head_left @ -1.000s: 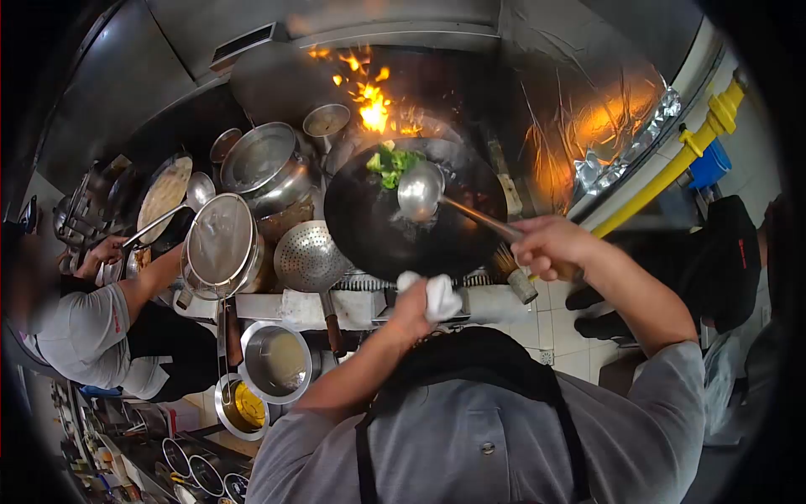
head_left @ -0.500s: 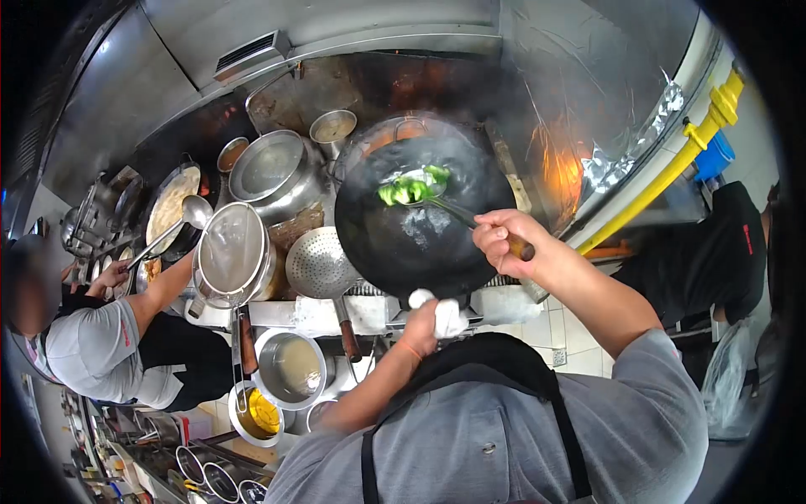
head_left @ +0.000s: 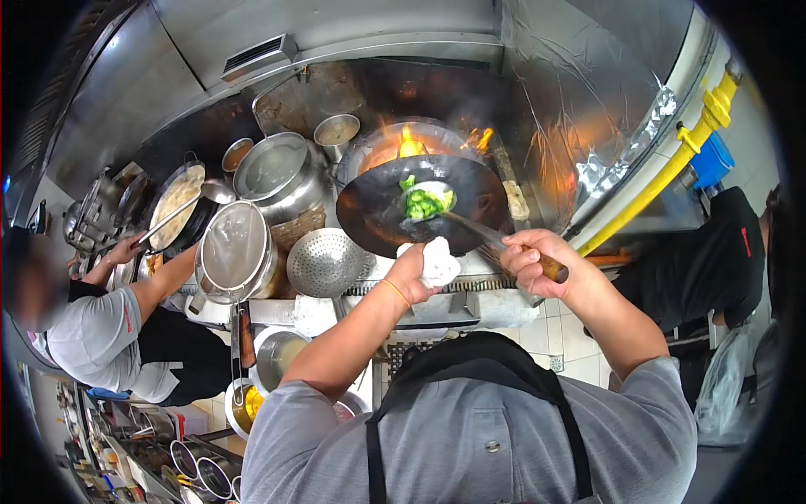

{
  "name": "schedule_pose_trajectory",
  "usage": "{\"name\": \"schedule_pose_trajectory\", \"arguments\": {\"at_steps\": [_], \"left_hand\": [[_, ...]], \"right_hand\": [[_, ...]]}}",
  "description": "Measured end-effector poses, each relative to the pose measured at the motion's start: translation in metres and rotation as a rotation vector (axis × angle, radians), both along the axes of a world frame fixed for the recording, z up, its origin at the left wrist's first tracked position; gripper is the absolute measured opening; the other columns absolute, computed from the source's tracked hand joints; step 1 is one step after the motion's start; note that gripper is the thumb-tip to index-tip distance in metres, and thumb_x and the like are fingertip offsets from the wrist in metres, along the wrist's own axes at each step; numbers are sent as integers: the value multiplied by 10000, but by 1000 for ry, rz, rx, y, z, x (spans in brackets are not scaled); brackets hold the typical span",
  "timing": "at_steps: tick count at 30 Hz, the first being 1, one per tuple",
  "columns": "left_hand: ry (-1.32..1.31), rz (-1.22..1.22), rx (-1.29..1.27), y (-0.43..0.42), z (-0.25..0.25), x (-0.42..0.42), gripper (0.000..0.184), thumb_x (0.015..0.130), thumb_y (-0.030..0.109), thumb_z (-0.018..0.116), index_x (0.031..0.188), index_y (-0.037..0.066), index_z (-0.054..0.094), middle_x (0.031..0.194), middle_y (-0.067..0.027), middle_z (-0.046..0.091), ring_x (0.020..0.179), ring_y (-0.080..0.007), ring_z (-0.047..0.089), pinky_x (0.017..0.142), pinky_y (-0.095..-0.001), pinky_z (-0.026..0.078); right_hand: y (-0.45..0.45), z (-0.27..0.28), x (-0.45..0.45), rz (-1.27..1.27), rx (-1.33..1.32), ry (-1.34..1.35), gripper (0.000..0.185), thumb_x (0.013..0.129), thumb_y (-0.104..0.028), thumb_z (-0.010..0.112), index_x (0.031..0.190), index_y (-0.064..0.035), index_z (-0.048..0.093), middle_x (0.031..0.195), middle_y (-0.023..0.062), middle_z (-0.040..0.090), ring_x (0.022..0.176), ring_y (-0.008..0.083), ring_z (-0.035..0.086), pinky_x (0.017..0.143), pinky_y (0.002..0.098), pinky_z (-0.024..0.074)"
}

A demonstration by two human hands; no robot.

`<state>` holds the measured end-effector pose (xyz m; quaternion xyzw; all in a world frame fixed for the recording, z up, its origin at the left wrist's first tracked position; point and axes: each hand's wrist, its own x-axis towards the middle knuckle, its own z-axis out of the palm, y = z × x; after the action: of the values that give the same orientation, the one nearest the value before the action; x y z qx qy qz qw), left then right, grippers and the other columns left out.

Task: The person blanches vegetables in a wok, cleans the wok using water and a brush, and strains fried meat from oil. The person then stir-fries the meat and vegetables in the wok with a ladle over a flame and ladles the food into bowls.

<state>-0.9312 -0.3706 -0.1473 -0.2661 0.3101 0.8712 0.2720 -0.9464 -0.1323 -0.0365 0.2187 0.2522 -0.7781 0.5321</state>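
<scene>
The black wok [head_left: 369,210] is tilted, with its far rim raised above the burner. Its near edge meets a folded white cloth [head_left: 439,263], which my left hand [head_left: 411,275] grips at the rim. My right hand [head_left: 537,262] is closed around the wooden handle of a wok ladle [head_left: 478,227]. The ladle's head is inside the wok, among bright green vegetables [head_left: 426,202] that look like broccoli. The vegetables partly hide the ladle's head.
Flames [head_left: 411,143] rise from the burner behind the wok. Left of it stand a perforated strainer [head_left: 326,262], a mesh strainer [head_left: 233,248] and a large steel pot [head_left: 273,166]. A co-worker [head_left: 101,336] stands at the left with a ladle. A yellow pipe [head_left: 663,189] runs along the right.
The wok has tipped and come nearer, uncovering the burner and its flames. My left hand has risen with the cloth. My right hand and the ladle have shifted right and slightly toward me.
</scene>
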Motion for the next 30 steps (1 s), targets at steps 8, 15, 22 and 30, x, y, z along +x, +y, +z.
{"name": "schedule_pose_trajectory", "arguments": {"at_steps": [8,15,22,30], "left_hand": [[101,-40,-224,19,-182,65,244,950,217,467,1011,24,604,870,-84,651,764,-218,653,704,-400,546],[126,74,-120,10,-145,102,151,894,78,500,881,8,633,804,-63,640,716,-171,642,639,-310,536],[27,286,-196,29,-119,160,145,858,199,585,881,56,604,789,-53,643,686,-180,640,651,-340,540],[-52,399,-494,74,-84,333,399,731,288,763,959,-20,651,876,-67,662,714,-171,635,617,-319,520]], "right_hand": [[-33,-16,21,-71,-80,-42,226,926,-134,495,734,-83,388,607,-35,374,451,36,356,387,191,293],[-26,-83,25,-32,72,311,99,922,-94,509,996,-138,460,635,-36,409,427,42,357,351,206,262],[59,-103,19,244,183,526,648,887,-69,537,1458,-216,268,656,-20,425,408,68,375,340,222,290],[109,-13,45,662,53,712,702,835,5,482,1462,-122,194,582,43,402,317,112,358,271,267,319]]}}
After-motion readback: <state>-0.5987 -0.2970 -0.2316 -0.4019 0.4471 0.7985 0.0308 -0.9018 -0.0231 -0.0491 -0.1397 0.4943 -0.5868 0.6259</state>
